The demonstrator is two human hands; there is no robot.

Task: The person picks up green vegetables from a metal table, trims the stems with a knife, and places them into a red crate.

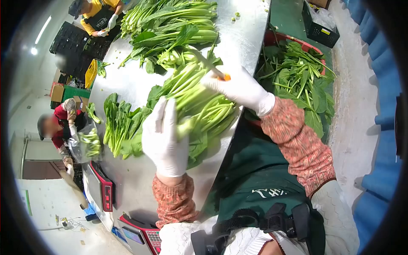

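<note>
My left hand (165, 138), in a white glove, is closed around a leafy green vegetable (184, 128); its pale stalk, smeared by motion, sticks out to the right. My right hand (238, 87), also gloved, grips a knife (225, 77) by its orange handle, the blurred blade slanting up and left over the greens. Between and beneath my hands lies a heap of leafy greens (187, 91) with long pale stalks. Left of my left hand, a smaller bunch of greens (117, 127) rests on the metal table (127, 174).
More greens (174, 25) are piled farther up the table. A red tub (312, 46) of leaves stands at right, near a black crate (321, 27). Two red scales (106, 193) sit at lower left. Two people work across the table, one holding a plastic bag (85, 144).
</note>
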